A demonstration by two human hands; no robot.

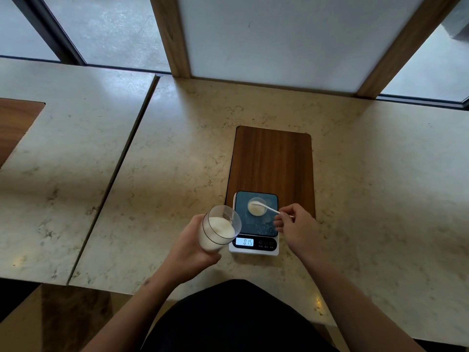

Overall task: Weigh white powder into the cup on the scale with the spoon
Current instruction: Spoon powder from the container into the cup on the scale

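Over the scale (253, 246), right hand (295, 226) pinches the spoon (266, 207), tipping powder into the small cup (256, 206); left hand (189, 246) grips the supply tumbler (218, 228). Next: gentle taps, watching the display.

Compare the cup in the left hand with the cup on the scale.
The held cup is larger and tilted, gripped by the left hand off the scale; the small cup stands upright on the scale's platform. The spoon, held by the right hand, reaches only the small cup. Both are clear and hold white powder.
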